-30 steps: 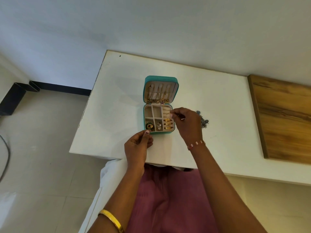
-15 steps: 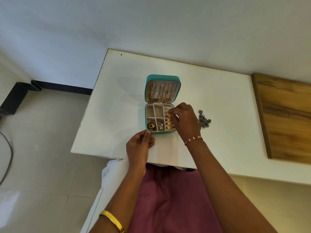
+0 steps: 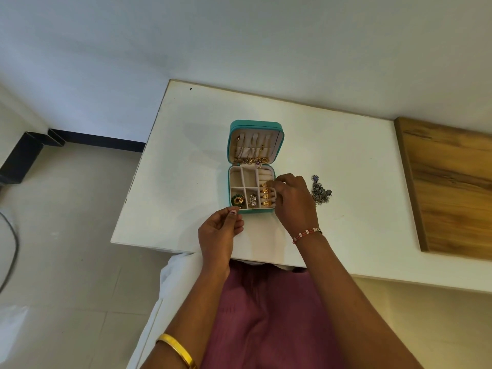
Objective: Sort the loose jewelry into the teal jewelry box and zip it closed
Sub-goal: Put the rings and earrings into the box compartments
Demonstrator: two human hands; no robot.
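The teal jewelry box (image 3: 230, 145) stands open on the white table (image 3: 186, 155), its lid upright with gold chains hanging inside. Its cream tray holds a green-and-gold piece (image 3: 237, 200), a silver piece (image 3: 252, 200) and several gold rings (image 3: 266, 196) in the ring rolls. My right hand (image 3: 291, 202) is at the box's right side, fingertips pinching a gold ring (image 3: 264, 185) at the ring rolls. My left hand (image 3: 219, 231) rests at the box's front left corner, fingers curled, thumb near the edge. A dark silver-blue jewelry piece (image 3: 320, 191) lies loose right of the box.
A wooden board (image 3: 452, 187) lies at the table's right end. The table's near edge runs just in front of my lap; its left edge drops to a tiled floor. A white wall backs the table.
My right hand moved left from beside the box to the ring rolls, bringing a ring down into the tray. My left hand stayed at the box's front corner.
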